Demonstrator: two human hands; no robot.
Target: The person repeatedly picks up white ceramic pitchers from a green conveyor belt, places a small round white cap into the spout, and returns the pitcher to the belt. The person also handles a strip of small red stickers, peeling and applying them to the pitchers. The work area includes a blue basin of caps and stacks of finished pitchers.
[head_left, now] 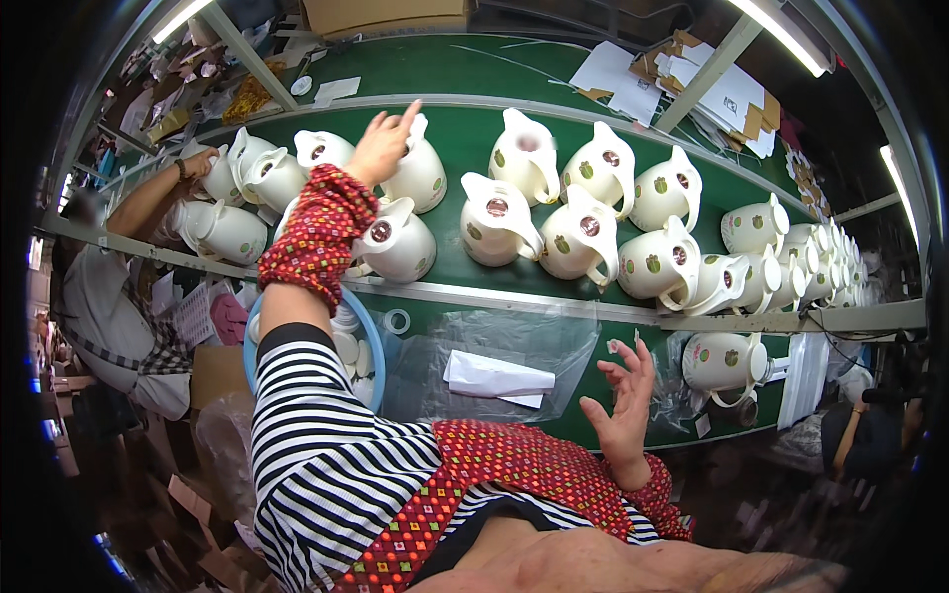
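My left hand (384, 146) reaches far across the green bench over the white jugs, its fingers stretched out beside the top of one jug (423, 178). Whether it touches that jug I cannot tell. Just below its wrist stands another white jug (400, 247) with a dark round mark on its top. Held up over the near edge of the bench, my right hand (625, 405) has its fingers spread and nothing in it. A clear plastic sheet (514, 341) lies to its left, with folded white paper (499, 378) on it. Farther off stand several jugs (496, 222) with leaf-like prints.
A blue basin (378, 341) of white round pieces sits under my left arm. At the far left a co-worker's hand (203, 163) touches a jug. More jugs (756, 282) line the right side; one lies sideways (722, 361). Metal rails cross the bench.
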